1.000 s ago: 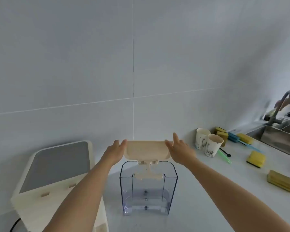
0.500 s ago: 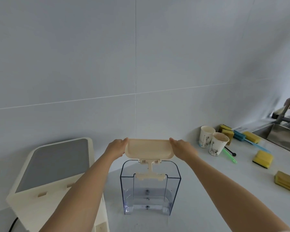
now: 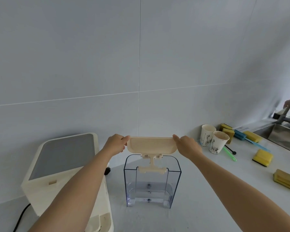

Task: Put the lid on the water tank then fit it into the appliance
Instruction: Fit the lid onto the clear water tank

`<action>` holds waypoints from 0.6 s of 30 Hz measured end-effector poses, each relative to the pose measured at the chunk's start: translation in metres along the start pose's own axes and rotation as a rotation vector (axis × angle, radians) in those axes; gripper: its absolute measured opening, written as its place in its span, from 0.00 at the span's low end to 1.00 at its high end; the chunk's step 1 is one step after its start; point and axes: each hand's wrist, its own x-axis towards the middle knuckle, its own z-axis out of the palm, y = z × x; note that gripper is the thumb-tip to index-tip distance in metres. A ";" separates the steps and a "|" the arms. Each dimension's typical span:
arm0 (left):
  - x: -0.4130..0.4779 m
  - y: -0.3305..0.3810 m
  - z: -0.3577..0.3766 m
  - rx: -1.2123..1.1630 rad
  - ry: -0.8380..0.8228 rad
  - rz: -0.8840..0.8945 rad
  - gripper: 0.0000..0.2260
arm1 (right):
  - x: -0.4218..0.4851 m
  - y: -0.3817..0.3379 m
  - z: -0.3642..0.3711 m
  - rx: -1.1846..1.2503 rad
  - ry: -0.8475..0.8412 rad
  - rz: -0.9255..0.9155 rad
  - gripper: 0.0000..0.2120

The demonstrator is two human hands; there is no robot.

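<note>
Over the clear, open-topped plastic water tank (image 3: 151, 180) standing on the pale counter (image 3: 208, 190), your left hand (image 3: 115, 144) and right hand (image 3: 187, 145) pinch the ends of the cream plastic lid (image 3: 151, 144). Lid not seated yet; fitting into the cream box-shaped appliance (image 3: 64, 166) to the left remains. Grey tiled wall behind, paper cups (image 3: 213, 139) and yellow sponges (image 3: 262, 158) to the right.

Cream lid (image 3: 151, 144), clear bluish tank (image 3: 151, 181), cups (image 3: 213, 139) perhaps sketch-printed.
</note>
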 end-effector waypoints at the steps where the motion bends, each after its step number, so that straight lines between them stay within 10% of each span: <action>1: -0.002 0.000 0.000 0.016 -0.002 0.010 0.17 | -0.003 0.000 0.001 0.005 0.008 -0.007 0.17; 18: -0.042 -0.011 0.015 0.034 0.082 -0.035 0.16 | -0.054 0.022 0.014 -0.021 0.054 -0.095 0.21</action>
